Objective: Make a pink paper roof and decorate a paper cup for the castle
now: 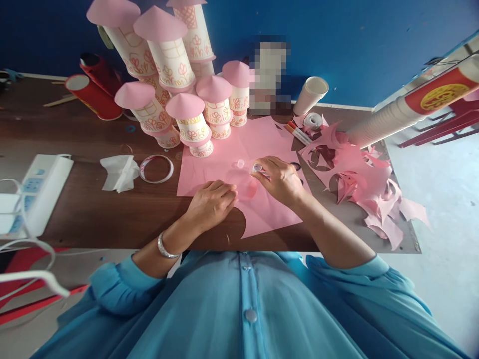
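A large pink paper sheet (209,172) lies on the table, with a curved bite cut from its front edge. My left hand (213,203) rests at its front left, fingers closed together at the edge of a round pink paper piece (245,188). Whether they pinch or only press it is hard to see. My right hand (279,178) grips a small tube with a round whitish end (257,168), resembling a glue stick; its body is mostly hidden. Left of that, a small translucent cap (240,163) sits on the sheet. Dark scissor handles (297,166) show beside my right hand.
Paper-cup towers (194,130) with pink cone roofs stand at the back left. A tape roll (156,168), a tissue (119,172) and a power strip (47,194) lie left. Pink scraps (368,174), markers (298,133) and stacked cups (389,117) occupy the right.
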A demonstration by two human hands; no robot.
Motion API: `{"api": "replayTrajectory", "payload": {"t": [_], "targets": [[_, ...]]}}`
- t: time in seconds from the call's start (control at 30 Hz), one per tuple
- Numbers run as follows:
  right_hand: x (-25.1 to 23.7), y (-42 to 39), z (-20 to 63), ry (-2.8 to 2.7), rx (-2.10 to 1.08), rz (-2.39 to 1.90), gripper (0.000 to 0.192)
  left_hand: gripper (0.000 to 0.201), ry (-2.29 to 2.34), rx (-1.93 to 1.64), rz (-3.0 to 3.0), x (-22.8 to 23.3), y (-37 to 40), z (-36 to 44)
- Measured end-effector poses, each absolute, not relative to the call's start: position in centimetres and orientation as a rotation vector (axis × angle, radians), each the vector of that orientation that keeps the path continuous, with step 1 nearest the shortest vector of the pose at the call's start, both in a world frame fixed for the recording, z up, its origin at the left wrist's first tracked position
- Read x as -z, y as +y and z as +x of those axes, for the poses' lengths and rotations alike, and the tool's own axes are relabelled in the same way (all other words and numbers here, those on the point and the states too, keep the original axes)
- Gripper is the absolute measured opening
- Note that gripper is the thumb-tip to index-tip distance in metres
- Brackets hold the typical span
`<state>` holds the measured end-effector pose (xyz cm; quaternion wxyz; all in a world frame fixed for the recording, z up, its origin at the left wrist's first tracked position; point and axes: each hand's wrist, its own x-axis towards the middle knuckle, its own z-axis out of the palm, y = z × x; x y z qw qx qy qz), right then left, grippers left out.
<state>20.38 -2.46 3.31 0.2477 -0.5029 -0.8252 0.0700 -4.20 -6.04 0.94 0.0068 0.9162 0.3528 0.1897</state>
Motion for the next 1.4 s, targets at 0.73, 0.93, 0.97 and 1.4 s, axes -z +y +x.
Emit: {"api": "replayTrajectory", "payload": {"t": [0.73, 0.93, 0.97, 1.4], "targets": [[-2.6, -3.4, 18.7, -2.3, -0.27, -1.303, 0.007, 0.019, 1.119, -0.548, 2.82, -0.9, -6.0, -4.1], [-2.6, -2.8, 19.5, -2.346, -0.135, -1.344, 0.008, 0.018, 1.116, -0.604, 2.88, -0.9, -6.1, -4.0], [-2.6, -2.8, 19.6, -2.352, -0.117, -1.34, 0.009, 0.018, 1.117, -0.607, 2.88, -0.9, -6.1, -4.0], [-3.3, -3.6, 18.4, -2.249, -0.206, -1.266, 0.01, 0.016, 1.114, -0.616, 2.903, -0.7, -6.1, -4.1]]}}
